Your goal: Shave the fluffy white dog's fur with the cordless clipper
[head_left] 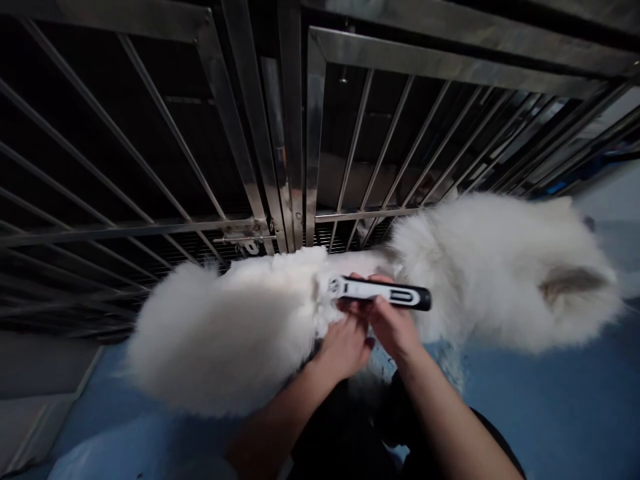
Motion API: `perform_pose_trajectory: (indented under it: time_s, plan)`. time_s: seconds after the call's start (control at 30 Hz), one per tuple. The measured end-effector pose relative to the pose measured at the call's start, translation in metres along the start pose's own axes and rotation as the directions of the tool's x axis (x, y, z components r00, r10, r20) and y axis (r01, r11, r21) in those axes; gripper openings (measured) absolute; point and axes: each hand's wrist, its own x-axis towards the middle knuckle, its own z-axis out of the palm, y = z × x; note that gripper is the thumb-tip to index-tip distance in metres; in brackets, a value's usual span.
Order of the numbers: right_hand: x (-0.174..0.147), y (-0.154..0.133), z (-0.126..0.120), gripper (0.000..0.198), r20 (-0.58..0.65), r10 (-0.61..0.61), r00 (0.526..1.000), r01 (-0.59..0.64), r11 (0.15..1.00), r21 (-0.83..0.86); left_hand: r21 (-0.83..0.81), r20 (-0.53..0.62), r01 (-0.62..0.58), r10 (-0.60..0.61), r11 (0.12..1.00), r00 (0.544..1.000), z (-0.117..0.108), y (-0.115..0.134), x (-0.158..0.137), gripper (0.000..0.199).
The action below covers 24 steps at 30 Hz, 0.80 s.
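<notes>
A white, fluffy dog [220,333] stands across the view, head at the right and bushy rear at the left. A band round its middle [350,262] is cut short, with clumps of thick fur at its left edge. My right hand [395,327] is closed round a white and black pet clipper [380,292], held level with its head pointing left, at the border of the long fur. Just below the clipper, my left hand [345,347] rests against the dog's side. Its fingers look bent, but the clipper and fur hide their tips.
Metal cage doors with bars [385,133] rise right behind the dog. A latch [247,241] sits low on the left door. The floor [545,413] is blue, with loose fur near the dog's legs. My dark-clothed legs [345,433] are at the bottom.
</notes>
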Motion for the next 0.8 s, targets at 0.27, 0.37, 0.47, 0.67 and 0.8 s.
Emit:
perform_pose_trajectory:
  time_s: [0.27, 0.37, 0.47, 0.67, 0.8]
  plan:
    - [0.012, -0.024, -0.049, 0.05, -0.26, -0.048, 0.964, 0.048, 0.999, -0.009, 0.268, -0.416, 0.474, -0.342, 0.839, 0.842, -0.11, -0.124, -0.072, 0.048]
    - [0.006, -0.021, -0.05, 0.049, -0.249, -0.075, 0.966, 0.043, 0.99, -0.134, 0.205, -0.509, 0.666, -0.503, 0.717, 0.698, -0.149, -0.153, -0.095, 0.049]
    - [0.004, -0.021, -0.047, 0.045, -0.238, -0.129, 0.963, 0.081, 0.976, -0.202, 0.144, -0.691, 0.656, -0.399, 0.741, 0.603, -0.151, -0.13, -0.097, 0.052]
    - [0.01, -0.027, -0.047, 0.039, -0.209, -0.175, 0.962, 0.142, 0.976, -0.163, 0.221, -0.255, -0.089, 0.146, 0.971, 0.956, -0.07, -0.03, -0.001, 0.085]
    - [0.014, -0.032, -0.057, 0.041, -0.338, -0.154, 0.929, 0.124, 0.986, -0.109, 0.26, -0.184, 0.03, 0.019, 0.965, 0.983, -0.075, -0.046, 0.041, 0.02]
